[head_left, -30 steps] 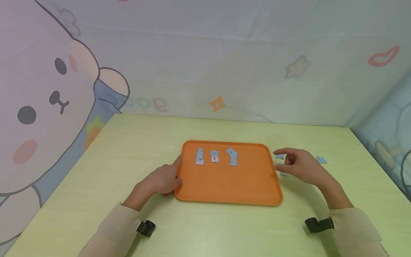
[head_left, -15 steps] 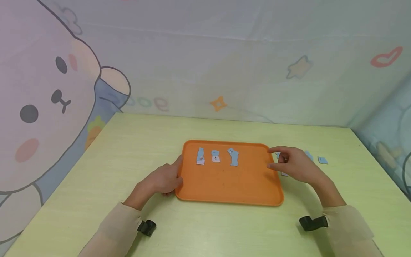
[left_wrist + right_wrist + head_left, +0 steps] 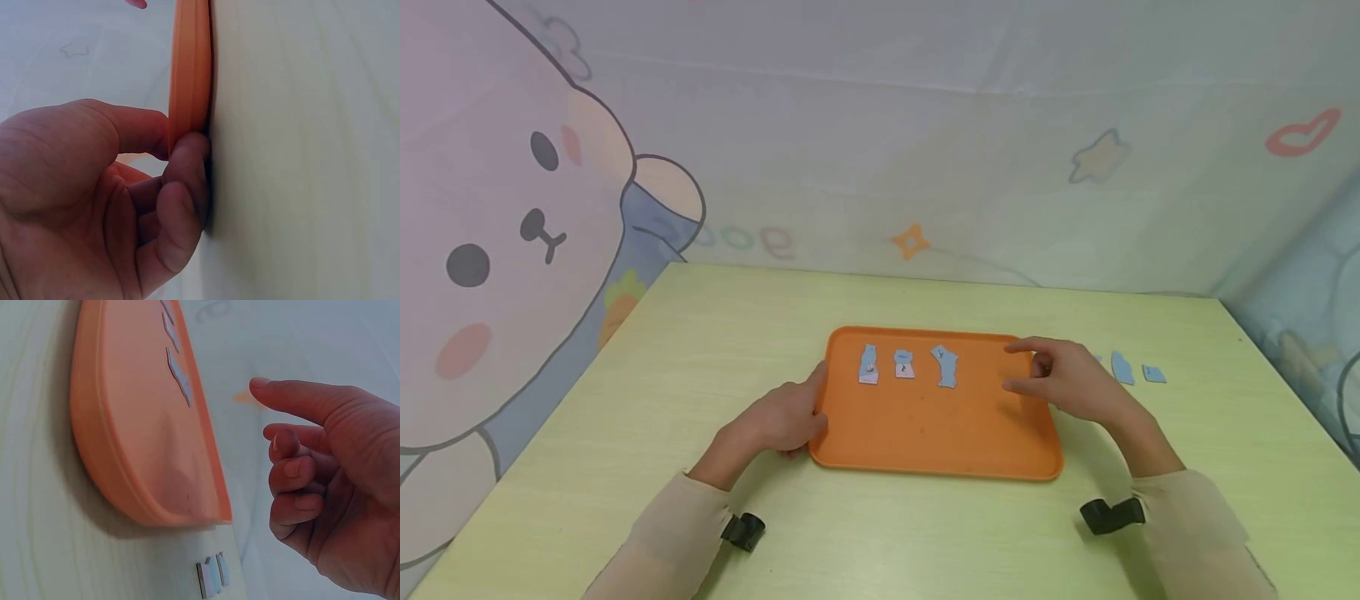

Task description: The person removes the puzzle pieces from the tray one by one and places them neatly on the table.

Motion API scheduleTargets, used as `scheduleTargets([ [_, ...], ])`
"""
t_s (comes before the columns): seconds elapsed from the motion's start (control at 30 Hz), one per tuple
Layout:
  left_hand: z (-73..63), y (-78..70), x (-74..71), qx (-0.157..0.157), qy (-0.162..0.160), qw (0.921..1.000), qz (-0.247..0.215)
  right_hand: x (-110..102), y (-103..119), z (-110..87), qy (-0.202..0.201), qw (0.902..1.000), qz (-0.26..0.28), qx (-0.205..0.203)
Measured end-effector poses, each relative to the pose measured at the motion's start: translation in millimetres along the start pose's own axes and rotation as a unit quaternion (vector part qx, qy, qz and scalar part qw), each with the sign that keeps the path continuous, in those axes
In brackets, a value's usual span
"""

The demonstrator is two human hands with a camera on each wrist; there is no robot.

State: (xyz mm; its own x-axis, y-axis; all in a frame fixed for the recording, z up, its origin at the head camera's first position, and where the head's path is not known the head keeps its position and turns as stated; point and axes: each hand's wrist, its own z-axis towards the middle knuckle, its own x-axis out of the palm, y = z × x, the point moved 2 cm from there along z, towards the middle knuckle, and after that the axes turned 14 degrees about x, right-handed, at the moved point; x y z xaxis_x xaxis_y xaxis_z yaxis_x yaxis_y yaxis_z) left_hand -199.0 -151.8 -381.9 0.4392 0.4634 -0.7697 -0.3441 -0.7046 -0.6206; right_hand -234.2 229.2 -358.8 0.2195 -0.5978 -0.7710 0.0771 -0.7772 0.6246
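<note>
An orange tray lies on the table. My left hand grips its left rim, the thumb on one side and curled fingers at the underside, as the left wrist view shows. Three flat light-blue and pink jigsaw puzzle pieces sit in a row near the tray's back edge: a left one, a middle one and a right one. Above the tray's right end hovers my right hand. Its thumb and index finger are spread apart with nothing between them; the other fingers bend loosely.
More puzzle pieces lie on the table right of the tray: a tall one and a smaller one. My right hand hides others in the head view. A printed cloth hangs behind the table's back edge.
My right hand has moved left, from beside the tray to over its right end, baring the loose pieces at the right. My left hand keeps its grip on the tray.
</note>
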Motion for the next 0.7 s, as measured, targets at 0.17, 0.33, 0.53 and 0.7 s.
scheduleTargets([
  [0.17, -0.1, 0.2, 0.0, 0.000, 0.000, 1.0000, 0.000, 5.3, 5.4, 3.8, 0.008, 1.0000, 0.000, 0.001],
  [0.33, -0.3, 0.5, 1.1, 0.001, 0.000, 1.0000, 0.005, 10.5, 8.9, 5.9, 0.012, 0.9999, 0.005, 0.011],
  [0.53, -1.5, -1.1, 0.9, 0.003, 0.002, 1.0000, 0.009, 16.3, 12.0, 10.6, 0.018, 0.9997, 0.005, 0.015],
  [0.7, -0.7, -2.0, -0.7, 0.001, 0.002, 0.9999, 0.013, 20.2, 16.7, 13.9, 0.020, 0.9998, 0.006, 0.007],
])
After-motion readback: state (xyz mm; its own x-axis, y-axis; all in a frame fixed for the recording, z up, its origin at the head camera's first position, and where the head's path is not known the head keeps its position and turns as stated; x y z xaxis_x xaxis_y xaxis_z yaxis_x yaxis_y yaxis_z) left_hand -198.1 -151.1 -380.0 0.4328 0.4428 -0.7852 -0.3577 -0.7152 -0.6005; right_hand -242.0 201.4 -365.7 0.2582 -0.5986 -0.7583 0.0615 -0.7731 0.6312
